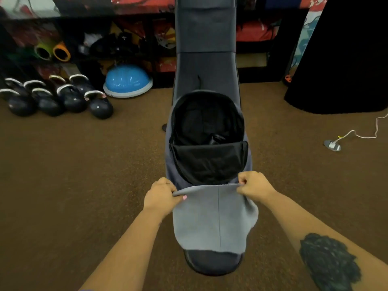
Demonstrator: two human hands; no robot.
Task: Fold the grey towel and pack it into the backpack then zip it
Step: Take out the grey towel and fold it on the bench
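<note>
The grey towel (212,217) hangs in front of me, held up by its top edge over the near end of a padded bench (212,263). My left hand (160,195) pinches the top left corner and my right hand (255,183) pinches the top right corner. A seam or fold line runs down the towel's middle. Just beyond the towel, the grey backpack (171,152) lies on the bench with its main compartment unzipped and gaping, showing a black lining (207,120) and an inner pocket flap (207,160).
The bench back (205,38) rises ahead. Several black kettlebells (63,97) and a blue balance dome (128,80) sit on the brown carpet at the left. A black padded block (340,59) stands at the right, with a white cable and floor plate (332,145) near it.
</note>
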